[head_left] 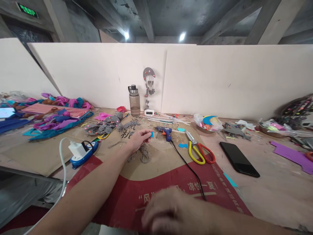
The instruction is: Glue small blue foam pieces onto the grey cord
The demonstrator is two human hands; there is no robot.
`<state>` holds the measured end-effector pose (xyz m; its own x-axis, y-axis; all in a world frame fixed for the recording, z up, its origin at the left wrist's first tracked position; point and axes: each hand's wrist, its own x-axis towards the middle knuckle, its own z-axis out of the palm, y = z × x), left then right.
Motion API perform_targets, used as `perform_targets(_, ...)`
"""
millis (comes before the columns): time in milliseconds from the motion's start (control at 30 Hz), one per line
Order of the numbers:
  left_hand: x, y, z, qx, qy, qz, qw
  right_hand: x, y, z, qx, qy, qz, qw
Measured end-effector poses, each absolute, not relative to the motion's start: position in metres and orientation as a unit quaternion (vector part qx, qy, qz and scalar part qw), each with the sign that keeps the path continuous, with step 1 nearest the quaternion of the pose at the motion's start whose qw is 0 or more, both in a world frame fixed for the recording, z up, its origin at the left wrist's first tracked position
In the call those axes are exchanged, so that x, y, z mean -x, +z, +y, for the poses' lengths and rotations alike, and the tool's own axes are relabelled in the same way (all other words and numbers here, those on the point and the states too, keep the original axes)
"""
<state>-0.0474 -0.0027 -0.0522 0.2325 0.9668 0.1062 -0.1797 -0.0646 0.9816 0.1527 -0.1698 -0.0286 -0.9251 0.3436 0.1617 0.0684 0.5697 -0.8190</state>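
Note:
My left hand reaches out over the cardboard sheet and pinches a small blue foam piece between thumb and fingers. Just right of it lies a blue glue gun with a black cord. Grey felt cut-outs lie under the hand. My right hand is close to the camera at the bottom, blurred, fingers curled; nothing shows in it.
Scissors with yellow and red handles and a black phone lie to the right. A power strip with white plug sits left. A water bottle, small clock and grey hanging ornament stand by the white wall. Coloured felt is piled left.

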Motion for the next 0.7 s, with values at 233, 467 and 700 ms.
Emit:
perform_targets(233,0.034,-0.051,-0.018,-0.604,0.428,0.359,0.569,-0.16,-0.039,-0.076,0.415,0.43,-0.659,0.457)
perform_targets(467,0.028,-0.041,-0.029,-0.633,0.391,0.39,0.543,-0.161,-0.053,-0.062,0.421,0.452,-0.61,0.497)
perform_targets(700,0.024,-0.041,-0.034,-0.76,0.282,0.406,0.422,-0.167,-0.054,-0.067,0.437,0.407,-0.655,0.463)
